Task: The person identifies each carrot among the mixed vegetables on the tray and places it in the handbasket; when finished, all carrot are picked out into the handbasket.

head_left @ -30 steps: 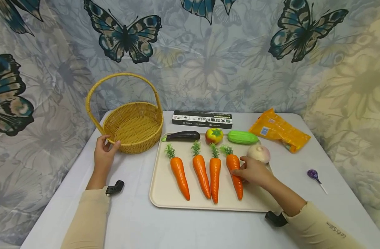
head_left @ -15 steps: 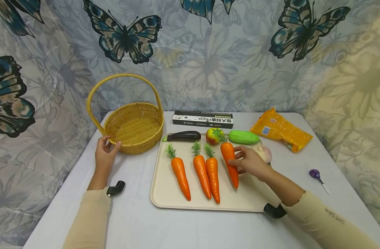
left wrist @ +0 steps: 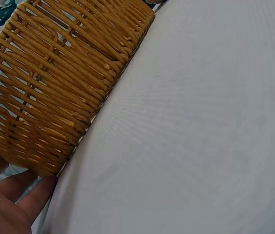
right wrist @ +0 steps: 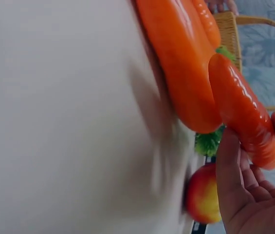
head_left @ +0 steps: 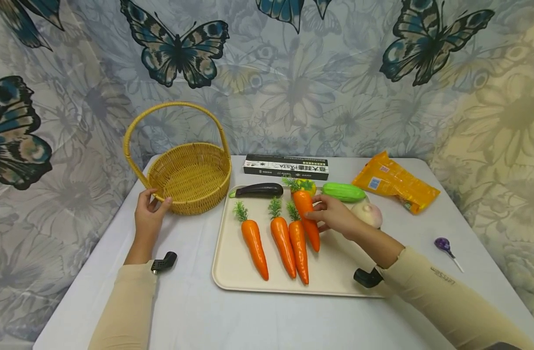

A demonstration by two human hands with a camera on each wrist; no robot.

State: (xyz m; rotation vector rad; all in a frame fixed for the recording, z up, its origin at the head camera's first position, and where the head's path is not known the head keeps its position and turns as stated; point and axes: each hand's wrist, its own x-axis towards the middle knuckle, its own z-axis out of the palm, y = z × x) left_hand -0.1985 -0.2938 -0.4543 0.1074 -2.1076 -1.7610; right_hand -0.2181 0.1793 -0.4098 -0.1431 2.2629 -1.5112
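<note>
My right hand (head_left: pixel 338 216) pinches an orange carrot (head_left: pixel 301 203) with a green leafy top, held above the tray (head_left: pixel 232 265). In the right wrist view, thumb and fingers lie on either side of this carrot (right wrist: pixel 239 100). Three more carrots lie on the tray: one at the left (head_left: pixel 254 250), one in the middle (head_left: pixel 283 248), and a third (head_left: pixel 298 255), partly overlapped by the held one. My left hand (head_left: pixel 148 216) grips the near left side of a yellow wicker basket (head_left: pixel 218 194) with an arched handle. Its fingertips press the woven wall (left wrist: pixel 54 87) in the left wrist view.
At the tray's back lie an eggplant (head_left: pixel 262 190), a red-yellow round fruit (right wrist: pixel 203 192), a green cucumber-like vegetable (head_left: pixel 343 192) and a whitish-pink bulb (head_left: pixel 368 214). Behind stands a black-and-white pasta box (head_left: pixel 286 167). An orange packet (head_left: pixel 395 184) and a purple lollipop (head_left: pixel 443 244) lie right.
My right hand has lifted the rightmost carrot off the tray and carried it left and back, over the neighbouring carrot's top. My left hand stays on the basket.
</note>
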